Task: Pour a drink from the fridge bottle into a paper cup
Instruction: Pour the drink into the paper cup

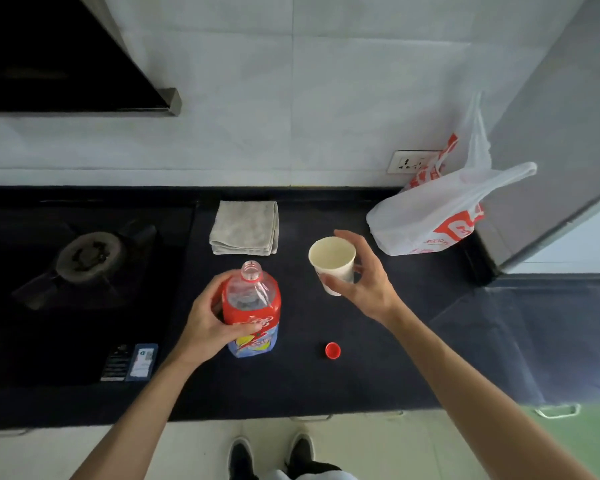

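The shoes [241, 457] stand at 6 o'clock, below the dark counter [378, 375]. The left hand [208, 323] curls around the uncapped bottle [252, 306], which is upright at the centre. Its red cap [332, 350] lies at 4 o'clock from it. The right hand [364, 282] holds the empty paper cup [331, 263] between thumb and fingers, at 1 o'clock from the bottle. It seems best to bring the cup rim close under the neck and tilt slowly.

A dark countertop [378, 375] is shown, into which a gas hob [90, 258] is set (at the left). On it are laid a folded grey cloth [245, 227], a red cap [332, 350] and a white plastic bag [426, 216].
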Motion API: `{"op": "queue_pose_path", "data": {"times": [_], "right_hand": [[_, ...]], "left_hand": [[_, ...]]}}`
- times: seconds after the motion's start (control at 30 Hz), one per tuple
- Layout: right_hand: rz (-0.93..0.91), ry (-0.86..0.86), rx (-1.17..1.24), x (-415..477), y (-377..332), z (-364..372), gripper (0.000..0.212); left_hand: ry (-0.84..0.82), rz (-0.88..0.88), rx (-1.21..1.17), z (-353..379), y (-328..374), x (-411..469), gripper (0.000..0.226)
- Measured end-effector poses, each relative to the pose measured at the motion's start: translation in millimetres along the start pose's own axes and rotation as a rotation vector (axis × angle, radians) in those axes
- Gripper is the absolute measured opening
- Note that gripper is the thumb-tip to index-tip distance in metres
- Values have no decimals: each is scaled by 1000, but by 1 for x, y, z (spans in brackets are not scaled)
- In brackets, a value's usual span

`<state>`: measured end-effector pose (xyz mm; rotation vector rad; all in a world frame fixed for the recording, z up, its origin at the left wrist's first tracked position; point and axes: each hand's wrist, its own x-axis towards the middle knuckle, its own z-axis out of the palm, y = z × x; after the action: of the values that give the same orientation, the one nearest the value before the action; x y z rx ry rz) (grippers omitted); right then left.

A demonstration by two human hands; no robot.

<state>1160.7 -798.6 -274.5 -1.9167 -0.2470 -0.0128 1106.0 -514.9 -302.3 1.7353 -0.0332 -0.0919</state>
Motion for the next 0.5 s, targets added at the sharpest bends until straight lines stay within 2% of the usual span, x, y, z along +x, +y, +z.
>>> {"op": "queue_pose_path", "data": {"times": [0.2,0.5], "right_hand": [[-20,-15,10,10,-28,-33,67],[-122,47,43,63,-94,-96,62]], "left_hand": [[-63,111,32,3,61,38,88],[-172,293,312,-4,167,103,87]]}}
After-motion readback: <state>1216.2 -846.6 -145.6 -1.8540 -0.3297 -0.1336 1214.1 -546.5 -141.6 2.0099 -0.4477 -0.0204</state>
